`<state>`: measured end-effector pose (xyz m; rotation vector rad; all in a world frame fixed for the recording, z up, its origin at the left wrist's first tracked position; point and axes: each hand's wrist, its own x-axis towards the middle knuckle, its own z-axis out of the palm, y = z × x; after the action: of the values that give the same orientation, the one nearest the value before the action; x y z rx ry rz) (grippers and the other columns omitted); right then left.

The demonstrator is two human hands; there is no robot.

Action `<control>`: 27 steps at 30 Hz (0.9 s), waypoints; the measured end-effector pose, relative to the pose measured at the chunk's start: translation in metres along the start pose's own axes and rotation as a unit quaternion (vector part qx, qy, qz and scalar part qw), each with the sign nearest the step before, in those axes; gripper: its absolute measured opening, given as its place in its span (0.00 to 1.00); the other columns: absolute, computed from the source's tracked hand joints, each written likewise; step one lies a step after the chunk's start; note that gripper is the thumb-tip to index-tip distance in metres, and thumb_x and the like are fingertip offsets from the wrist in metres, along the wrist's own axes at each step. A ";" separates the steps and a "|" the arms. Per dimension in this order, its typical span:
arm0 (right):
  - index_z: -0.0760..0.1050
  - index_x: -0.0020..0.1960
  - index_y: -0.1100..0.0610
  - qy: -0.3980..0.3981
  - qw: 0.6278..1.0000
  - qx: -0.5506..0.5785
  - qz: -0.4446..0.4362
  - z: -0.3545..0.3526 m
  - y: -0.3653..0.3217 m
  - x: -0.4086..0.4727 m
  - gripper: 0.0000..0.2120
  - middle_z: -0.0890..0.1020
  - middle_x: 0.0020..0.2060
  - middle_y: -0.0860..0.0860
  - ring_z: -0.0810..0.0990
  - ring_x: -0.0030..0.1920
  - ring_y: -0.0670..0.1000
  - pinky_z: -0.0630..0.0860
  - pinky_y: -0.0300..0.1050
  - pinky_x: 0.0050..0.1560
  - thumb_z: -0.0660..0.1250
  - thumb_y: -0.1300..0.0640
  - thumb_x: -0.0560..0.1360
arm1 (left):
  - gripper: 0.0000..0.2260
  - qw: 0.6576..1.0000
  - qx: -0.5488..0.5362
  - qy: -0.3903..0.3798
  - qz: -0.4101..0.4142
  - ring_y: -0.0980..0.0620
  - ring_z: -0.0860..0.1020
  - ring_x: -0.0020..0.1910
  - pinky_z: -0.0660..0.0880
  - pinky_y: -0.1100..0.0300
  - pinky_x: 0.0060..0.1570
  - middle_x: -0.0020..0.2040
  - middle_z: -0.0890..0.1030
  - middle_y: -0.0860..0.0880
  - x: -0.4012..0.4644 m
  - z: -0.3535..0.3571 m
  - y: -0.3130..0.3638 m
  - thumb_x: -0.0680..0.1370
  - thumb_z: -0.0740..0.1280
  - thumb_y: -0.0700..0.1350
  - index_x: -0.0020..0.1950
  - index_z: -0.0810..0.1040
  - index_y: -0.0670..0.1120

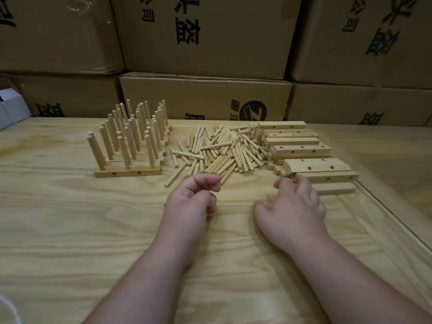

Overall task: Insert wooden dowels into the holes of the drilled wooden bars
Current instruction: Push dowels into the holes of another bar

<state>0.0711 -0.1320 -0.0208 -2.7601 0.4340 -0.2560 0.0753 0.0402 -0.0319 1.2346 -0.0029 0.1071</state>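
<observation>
A loose pile of short wooden dowels (222, 153) lies in the middle of the wooden table (70, 230). Right of it is a stack of drilled wooden bars (301, 149). On the left stand several bars with upright dowels in them (128, 141), the nearest bar (127, 171) in front. My left hand (194, 199) hovers at the pile's near edge with loosely curled fingers and holds nothing. My right hand (297, 204), somewhat blurred, has its thumb spread and its fingertips at the left end of the nearest drilled bar (327, 177).
Stacked cardboard boxes (205, 97) form a wall behind the table. A white box (9, 108) sits at the far left. A groove or raised strip (385, 211) runs along the table's right side. A white cord (9, 307) shows at the bottom left.
</observation>
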 end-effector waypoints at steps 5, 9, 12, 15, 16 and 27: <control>0.63 0.70 0.47 -0.007 0.998 0.012 -0.059 0.001 -0.008 -0.008 0.29 0.61 0.74 0.53 0.61 0.74 0.57 0.60 0.56 0.72 0.62 0.37 0.74 | 0.18 1.000 -0.012 0.015 0.004 0.52 0.70 0.31 0.67 0.56 0.36 0.38 0.81 0.51 -0.001 -0.001 0.001 0.60 0.62 0.37 0.40 0.86 0.52; 0.64 0.73 0.48 -0.011 0.968 0.143 -0.205 0.004 -0.021 -0.019 0.29 0.67 0.70 0.43 0.65 0.72 0.47 0.64 0.44 0.71 0.63 0.40 0.75 | 0.17 0.999 -0.034 0.032 0.007 0.54 0.73 0.31 0.69 0.56 0.38 0.36 0.81 0.51 -0.002 -0.001 0.003 0.62 0.61 0.36 0.39 0.86 0.51; 0.65 0.76 0.49 0.030 0.964 0.151 -0.216 0.002 -0.024 -0.011 0.31 0.70 0.71 0.43 0.64 0.73 0.45 0.64 0.49 0.74 0.59 0.40 0.75 | 0.18 0.998 -0.057 0.039 0.000 0.55 0.73 0.30 0.67 0.56 0.38 0.35 0.80 0.50 -0.002 -0.002 0.005 0.61 0.60 0.35 0.38 0.86 0.50; 0.64 0.77 0.50 0.036 0.976 0.119 -0.181 -0.001 -0.015 0.004 0.29 0.70 0.73 0.46 0.64 0.74 0.49 0.63 0.53 0.76 0.60 0.44 0.78 | 0.17 0.997 -0.065 0.042 -0.004 0.54 0.72 0.31 0.66 0.56 0.37 0.35 0.79 0.50 -0.002 -0.001 0.006 0.60 0.61 0.35 0.38 0.86 0.50; 0.64 0.78 0.51 0.029 0.980 0.101 -0.169 -0.002 -0.011 0.009 0.29 0.70 0.74 0.47 0.64 0.75 0.50 0.63 0.54 0.75 0.60 0.44 0.79 | 0.17 0.997 -0.066 0.041 -0.004 0.54 0.72 0.31 0.66 0.56 0.37 0.35 0.79 0.50 -0.002 -0.001 0.007 0.60 0.61 0.35 0.38 0.86 0.50; 0.77 0.63 0.45 0.039 0.981 0.036 -0.189 0.002 -0.001 0.017 0.14 0.80 0.57 0.44 0.77 0.59 0.51 0.73 0.50 0.60 0.65 0.54 0.78 | 0.22 0.997 -0.058 0.051 -0.016 0.54 0.74 0.31 0.73 0.62 0.34 0.34 0.80 0.49 -0.002 0.000 0.008 0.73 0.57 0.26 0.39 0.85 0.47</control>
<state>0.0876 -0.1361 -0.0200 -2.7485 -0.0865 -0.4632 0.0724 0.0422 -0.0241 1.1108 0.0983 0.1411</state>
